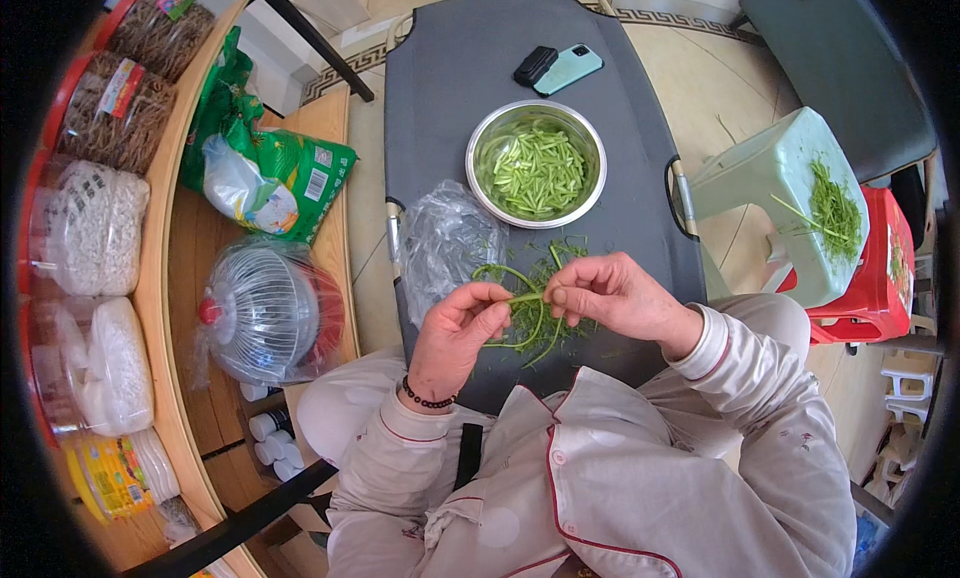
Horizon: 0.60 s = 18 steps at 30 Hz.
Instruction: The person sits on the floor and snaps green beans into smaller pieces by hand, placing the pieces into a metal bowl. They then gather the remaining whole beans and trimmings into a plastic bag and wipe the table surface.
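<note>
Between my fingertips, a thin green vegetable stem (pixel 527 298) is stretched over the grey folding cot. My left hand (pixel 465 326) pinches its left end, and my right hand (pixel 611 296) pinches the right end. Beneath both hands lies a loose pile of feathery green leaves and curved stems (pixel 534 330). Beyond them stands a steel bowl (pixel 474 154) holding many short cut green stem pieces (pixel 540 169). A crumpled clear plastic bag (pixel 450 240) lies left of the bowl.
A light green phone (pixel 574 69) and a black case (pixel 535 65) lie on the cot (pixel 442 90) beyond the bowl. At right, a pale green stool (pixel 802 142) carries leafy scraps (pixel 832 214), beside a red stool (pixel 892 278). Wooden shelves (pixel 161 225) with packaged goods stand at left.
</note>
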Motion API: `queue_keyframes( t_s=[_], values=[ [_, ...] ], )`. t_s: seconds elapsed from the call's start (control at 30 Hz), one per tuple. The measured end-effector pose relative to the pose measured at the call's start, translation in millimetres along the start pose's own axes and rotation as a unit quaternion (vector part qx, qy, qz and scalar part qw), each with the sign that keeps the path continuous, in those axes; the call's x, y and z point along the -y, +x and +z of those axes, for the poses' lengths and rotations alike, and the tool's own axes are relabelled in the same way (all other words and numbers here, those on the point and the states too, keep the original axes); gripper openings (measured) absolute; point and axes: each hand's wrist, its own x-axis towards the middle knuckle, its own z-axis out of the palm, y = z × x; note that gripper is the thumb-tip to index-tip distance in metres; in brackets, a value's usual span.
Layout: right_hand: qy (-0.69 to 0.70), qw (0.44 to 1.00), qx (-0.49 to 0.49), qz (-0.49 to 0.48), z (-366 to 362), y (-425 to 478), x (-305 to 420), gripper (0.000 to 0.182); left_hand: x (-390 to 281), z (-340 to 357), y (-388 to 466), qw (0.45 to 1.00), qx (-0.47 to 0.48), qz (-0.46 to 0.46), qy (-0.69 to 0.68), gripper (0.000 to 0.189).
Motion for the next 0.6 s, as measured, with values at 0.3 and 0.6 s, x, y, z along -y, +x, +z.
queue_keyframes(
  t_s=[0.3, 0.6],
  values=[
    [0.054, 0.997, 0.025, 0.050, -3, -2, 6, 0.013, -11, 14, -1, 0.935, -0.013, 0.196, 0.295, 0.017],
    [-0.205, 0.968, 0.000, -0.143, 4, -4, -2, 0.009, -6, 12, 0, 0.926, -0.029, 0.209, 0.315, 0.011]
  ],
)
